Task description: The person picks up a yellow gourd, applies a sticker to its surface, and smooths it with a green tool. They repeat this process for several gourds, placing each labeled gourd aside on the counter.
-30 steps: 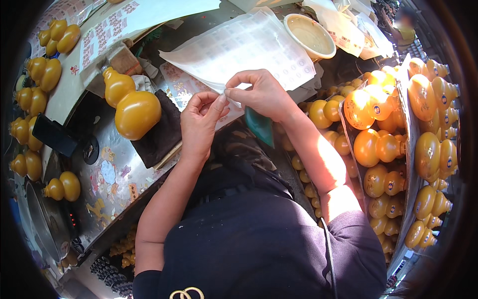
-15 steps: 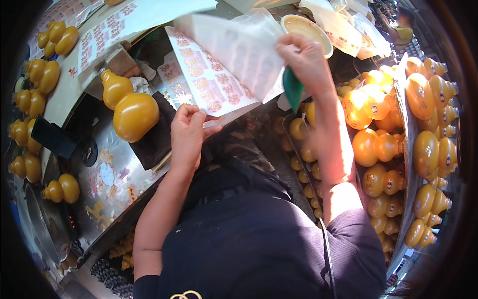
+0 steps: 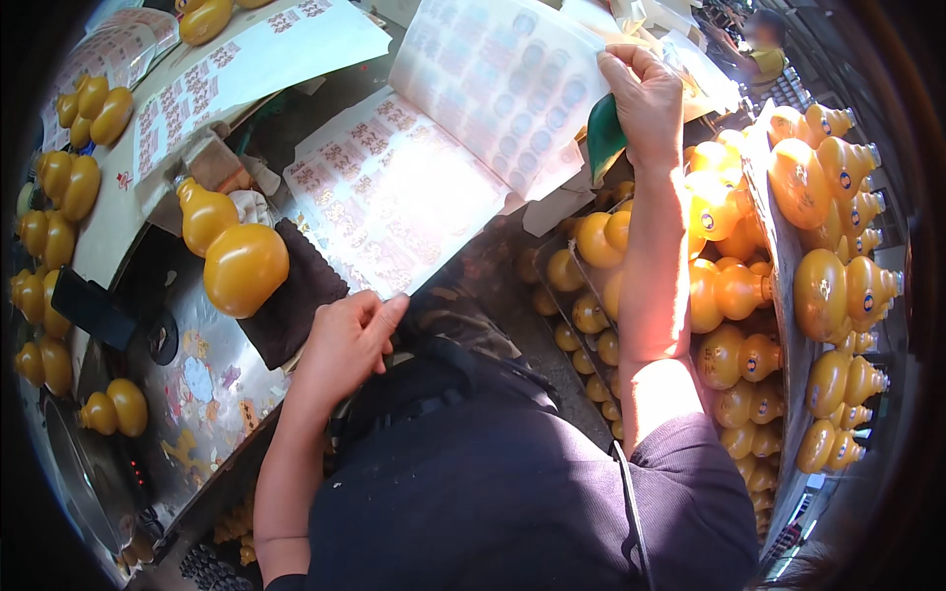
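Observation:
My right hand pinches the upper right corner of a translucent sheet bearing rows of round and small marks. A flat green scraper hangs under the same hand, apparently held in it too. That translucent sheet is raised at an angle over a white sticker sheet printed with reddish motifs, bright with glare. Thumb and fingers of my left hand are closed on the sticker sheet's near corner. Left of it, a large glossy yellow gourd rests on a dark cloth.
More yellow gourds fill racks at the right, with a panel between them. Small gourds stand at the left beside a phone on a stand. Other printed sheets lie on the far table. A person sits at the far right.
My right hand has moved right and up, and the translucent sheet has swung open wider, baring more of the sticker sheet. My left hand has shifted down and left with its corner.

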`<action>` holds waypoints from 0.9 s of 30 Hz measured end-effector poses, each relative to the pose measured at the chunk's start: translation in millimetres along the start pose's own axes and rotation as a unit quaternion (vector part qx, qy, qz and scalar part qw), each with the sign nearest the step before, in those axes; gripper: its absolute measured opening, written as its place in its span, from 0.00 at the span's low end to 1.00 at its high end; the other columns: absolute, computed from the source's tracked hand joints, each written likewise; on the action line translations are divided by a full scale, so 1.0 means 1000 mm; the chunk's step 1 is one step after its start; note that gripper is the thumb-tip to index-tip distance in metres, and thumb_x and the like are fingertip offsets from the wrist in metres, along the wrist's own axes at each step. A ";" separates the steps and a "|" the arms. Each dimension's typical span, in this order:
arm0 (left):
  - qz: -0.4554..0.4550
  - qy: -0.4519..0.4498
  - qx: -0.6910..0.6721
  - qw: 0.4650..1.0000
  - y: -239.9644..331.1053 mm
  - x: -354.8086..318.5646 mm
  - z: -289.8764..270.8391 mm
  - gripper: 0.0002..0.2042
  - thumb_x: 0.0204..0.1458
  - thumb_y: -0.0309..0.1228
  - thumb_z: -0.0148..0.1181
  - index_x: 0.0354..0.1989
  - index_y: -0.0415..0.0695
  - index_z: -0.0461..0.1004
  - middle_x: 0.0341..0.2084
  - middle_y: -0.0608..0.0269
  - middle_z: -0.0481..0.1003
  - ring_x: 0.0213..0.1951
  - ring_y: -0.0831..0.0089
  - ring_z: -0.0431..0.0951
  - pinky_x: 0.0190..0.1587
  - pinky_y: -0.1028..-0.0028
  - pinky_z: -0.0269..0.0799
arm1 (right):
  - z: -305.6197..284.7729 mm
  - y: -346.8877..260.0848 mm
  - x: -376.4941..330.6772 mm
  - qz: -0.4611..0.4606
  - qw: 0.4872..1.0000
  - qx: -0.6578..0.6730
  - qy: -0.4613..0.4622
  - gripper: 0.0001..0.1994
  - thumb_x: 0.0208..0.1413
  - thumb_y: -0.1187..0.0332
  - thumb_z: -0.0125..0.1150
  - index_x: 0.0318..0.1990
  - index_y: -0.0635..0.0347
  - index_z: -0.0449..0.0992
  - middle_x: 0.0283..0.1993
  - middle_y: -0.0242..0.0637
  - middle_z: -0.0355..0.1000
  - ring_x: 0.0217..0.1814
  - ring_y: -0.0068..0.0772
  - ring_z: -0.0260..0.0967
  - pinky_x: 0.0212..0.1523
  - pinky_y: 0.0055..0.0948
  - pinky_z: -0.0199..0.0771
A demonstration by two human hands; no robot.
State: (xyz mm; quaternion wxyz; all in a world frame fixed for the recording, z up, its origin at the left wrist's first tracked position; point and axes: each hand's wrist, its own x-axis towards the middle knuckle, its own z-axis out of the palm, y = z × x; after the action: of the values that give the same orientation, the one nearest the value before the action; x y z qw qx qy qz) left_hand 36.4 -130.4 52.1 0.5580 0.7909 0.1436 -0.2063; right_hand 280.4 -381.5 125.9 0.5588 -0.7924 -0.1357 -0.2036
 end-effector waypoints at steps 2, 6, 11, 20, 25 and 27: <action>0.074 0.001 -0.065 0.995 0.022 0.002 -0.002 0.18 0.60 0.40 0.54 0.51 0.38 0.67 0.27 0.60 0.75 0.23 0.78 0.75 0.22 0.80 0.66 | 0.005 -0.017 -0.009 -0.002 1.000 -0.023 0.001 0.08 0.49 0.69 0.63 0.34 0.63 0.79 0.25 0.28 0.73 0.27 0.13 0.65 0.29 0.17 0.66; 0.154 0.032 -0.285 0.946 0.102 0.054 -0.032 0.44 0.54 0.59 0.52 0.72 0.50 0.40 0.63 0.45 0.55 0.63 0.55 0.60 0.57 0.58 0.66 | 0.035 -0.066 -0.062 -0.154 0.978 -0.135 -0.039 0.07 0.44 0.73 0.64 0.33 0.61 0.77 0.28 0.32 0.73 0.24 0.22 0.69 0.24 0.24 0.68; 0.206 0.031 -0.253 0.945 0.141 0.136 -0.042 0.35 0.46 0.29 0.63 0.63 0.39 0.55 0.46 0.53 0.69 0.45 0.65 0.75 0.42 0.68 0.74 | 0.069 -0.048 -0.117 -0.238 0.964 -0.086 -0.081 0.07 0.45 0.77 0.63 0.32 0.61 0.74 0.32 0.36 0.73 0.23 0.29 0.69 0.25 0.25 0.71; 0.321 0.014 -0.202 0.925 0.220 0.149 -0.047 0.20 0.47 0.24 0.60 0.51 0.37 0.67 0.39 0.60 0.74 0.42 0.72 0.74 0.45 0.72 0.71 | 0.024 0.023 -0.140 0.438 0.727 0.415 -0.326 0.42 0.57 0.29 0.29 0.47 0.65 0.71 0.40 0.41 0.73 0.08 0.21 0.52 0.11 0.20 0.50; 0.441 -0.026 -0.149 0.885 0.285 0.182 -0.084 0.12 0.49 0.21 0.55 0.43 0.41 0.69 0.33 0.61 0.73 0.35 0.70 0.75 0.38 0.70 0.74 | 0.010 0.028 -0.099 0.325 0.748 0.555 -0.162 0.42 0.59 0.32 0.32 0.62 0.63 0.62 0.48 0.48 0.73 0.10 0.21 0.54 0.12 0.20 0.53; 0.456 -0.020 -0.171 0.873 0.297 0.176 -0.107 0.13 0.46 0.16 0.50 0.41 0.43 0.69 0.32 0.61 0.73 0.33 0.68 0.75 0.36 0.67 0.75 | 0.012 0.031 -0.088 0.287 0.733 0.572 -0.232 0.38 0.62 0.36 0.34 0.62 0.62 0.62 0.51 0.46 0.72 0.11 0.19 0.54 0.13 0.18 0.54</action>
State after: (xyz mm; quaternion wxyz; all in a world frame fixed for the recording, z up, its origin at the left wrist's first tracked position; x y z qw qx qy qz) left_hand 343.4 -130.0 242.4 0.7194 0.6564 -0.2113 0.0836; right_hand 219.0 -379.3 54.6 0.8896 -0.3472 -0.1179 0.2724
